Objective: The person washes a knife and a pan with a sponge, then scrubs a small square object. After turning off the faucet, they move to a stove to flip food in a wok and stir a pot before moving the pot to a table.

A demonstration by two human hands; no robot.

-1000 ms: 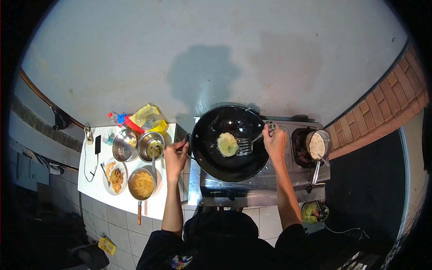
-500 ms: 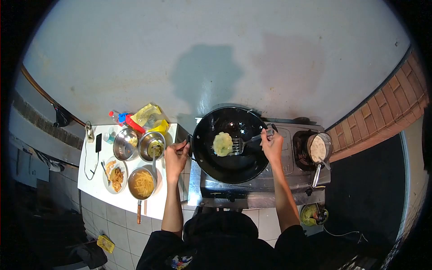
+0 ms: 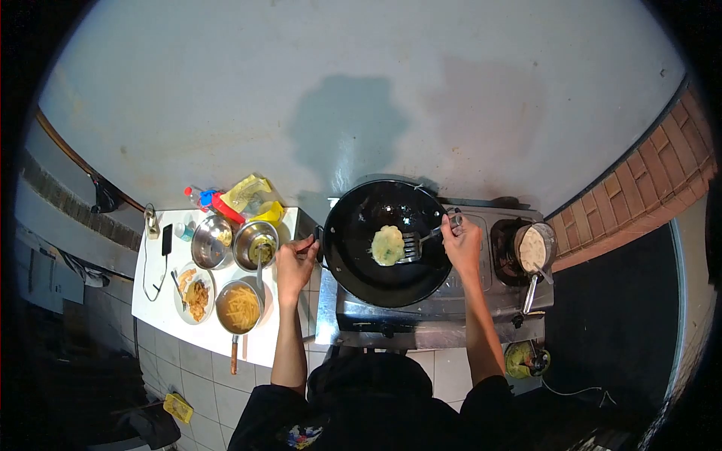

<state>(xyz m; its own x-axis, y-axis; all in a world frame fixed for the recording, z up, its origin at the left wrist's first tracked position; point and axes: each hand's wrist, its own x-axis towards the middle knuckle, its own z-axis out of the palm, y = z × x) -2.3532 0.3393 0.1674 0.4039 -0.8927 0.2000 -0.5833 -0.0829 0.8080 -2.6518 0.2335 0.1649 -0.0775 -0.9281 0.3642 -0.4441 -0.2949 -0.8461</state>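
My left hand is closed in a pinch on the left side handle of a large black wok. The wok sits over the stove in front of me. Inside it lies a round, pale yellow-green fritter, left of the middle. A slotted spatula has its head right at the fritter's right edge. Its handle runs up to the right across the wok's rim, where my right hand is wrapped round it.
On the stove's right burner stands a pan of pale batter. A white table at left carries a saucepan of cut fries, metal bowls, a plate of fried food and a phone. A green-filled container stands low at right.
The spatula head and the fritter have shifted to the right within the wok. My right hand has moved slightly right, while my left hand stays at the wok handle.
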